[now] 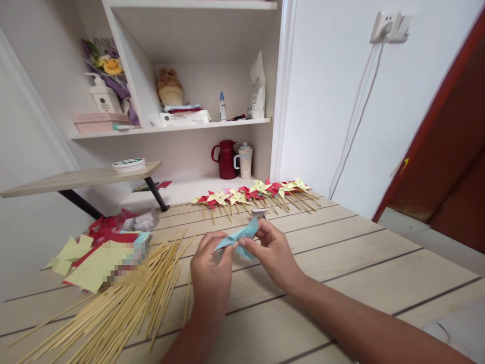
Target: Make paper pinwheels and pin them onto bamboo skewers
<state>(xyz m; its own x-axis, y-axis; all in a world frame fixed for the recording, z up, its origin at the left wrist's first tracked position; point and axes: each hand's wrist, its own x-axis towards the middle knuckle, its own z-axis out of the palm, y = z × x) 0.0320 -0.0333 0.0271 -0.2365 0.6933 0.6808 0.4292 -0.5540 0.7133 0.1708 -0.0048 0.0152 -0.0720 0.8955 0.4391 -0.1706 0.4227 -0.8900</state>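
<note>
Both hands hold a folded light-blue paper piece [240, 236] just above the wooden table [341, 263]. My left hand [210, 270] pinches its left end with closed fingers. My right hand [273, 248] grips its right side, fingers curled around it. A heap of thin bamboo sticks [125, 298] lies to the left of my left hand. Behind the hands a row of finished red and yellow paper pinwheels [257, 193] on sticks lies along the table's far edge.
Yellow and red paper sheets [91, 253] lie at the left beside a clear plastic bag [138, 220]. White shelves behind hold a red jug [226, 159], a cup [245, 161], bottles and boxes. A wall socket with a cable [388, 28] is at upper right.
</note>
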